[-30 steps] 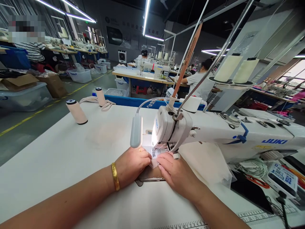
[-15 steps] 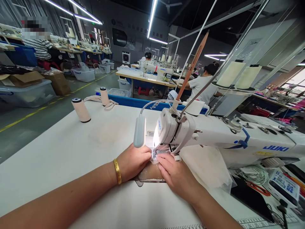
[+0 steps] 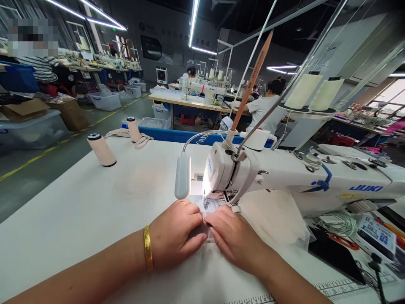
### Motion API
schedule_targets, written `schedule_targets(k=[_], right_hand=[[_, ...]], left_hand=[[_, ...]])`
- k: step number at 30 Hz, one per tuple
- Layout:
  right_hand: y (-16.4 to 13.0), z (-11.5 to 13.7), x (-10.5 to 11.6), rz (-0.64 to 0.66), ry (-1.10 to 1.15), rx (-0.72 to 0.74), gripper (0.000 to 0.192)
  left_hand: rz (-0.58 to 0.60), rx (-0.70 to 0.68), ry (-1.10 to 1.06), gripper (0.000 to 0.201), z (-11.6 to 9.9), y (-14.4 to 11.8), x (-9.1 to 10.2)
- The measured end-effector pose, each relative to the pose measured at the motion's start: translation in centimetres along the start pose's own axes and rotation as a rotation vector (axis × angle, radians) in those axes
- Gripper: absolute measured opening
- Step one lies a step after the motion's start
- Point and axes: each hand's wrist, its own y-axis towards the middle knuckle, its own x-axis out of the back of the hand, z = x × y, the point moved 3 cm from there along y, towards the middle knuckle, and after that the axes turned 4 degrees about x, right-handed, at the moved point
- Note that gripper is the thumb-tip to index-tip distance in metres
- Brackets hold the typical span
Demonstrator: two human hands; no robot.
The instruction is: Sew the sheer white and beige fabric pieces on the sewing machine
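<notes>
Bright ceiling strips (image 3: 193, 21), sharp, wide-angle edge warp

The sewing machine (image 3: 284, 177) is white with blue lettering. Left of it stand 2 cream thread spools (image 3: 101, 149) with black caps on the white table (image 3: 79, 202). The gold bangle (image 3: 147, 253) circles the left wrist. Behind the machine stands an orange-brown pencil (image 3: 252, 80).

Left hand (image 3: 177, 230), right hand (image 3: 236, 236) — fingertips together.

head cam | faces forward-down | close over sewing machine (image 3: 253, 173) (single view)
</notes>
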Motion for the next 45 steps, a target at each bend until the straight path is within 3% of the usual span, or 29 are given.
schedule_targets(k=[3,9,25,29,36,45], right_hand=[[-0.3,-0.4,-0.3,0.069,-0.067,-0.025,0.021],[-0.4,0.0,0.1,0.056,-0.064,-0.010,0.028],[-0.1,-0.7,-0.3,-0.028,-0.080,-0.040,0.037],[-0.3,-0.8,-0.2,-0.061,-0.102,-0.032,0.037],[-0.5,0.0,0.2,0.033,-0.065,0.018,0.029],[-0.5,-0.4,0.0,0.028,-0.120,-0.009,0.026]], left_hand=[[-0.004,0.009,0.016,0.023,0.6,0.0,-0.3],[-0.132,-0.109,0.030,0.018,0.5,-0.1,-1.4],[-0.134,-0.099,0.095,0.018,1.5,0.7,-1.1],[-0.194,-0.142,0.075,0.023,1.1,0.4,-1.0],[-0.190,-0.207,-0.025,0.023,-0.6,-1.0,-1.2],[-0.225,-0.181,0.005,0.026,0.0,-0.5,-1.2]])
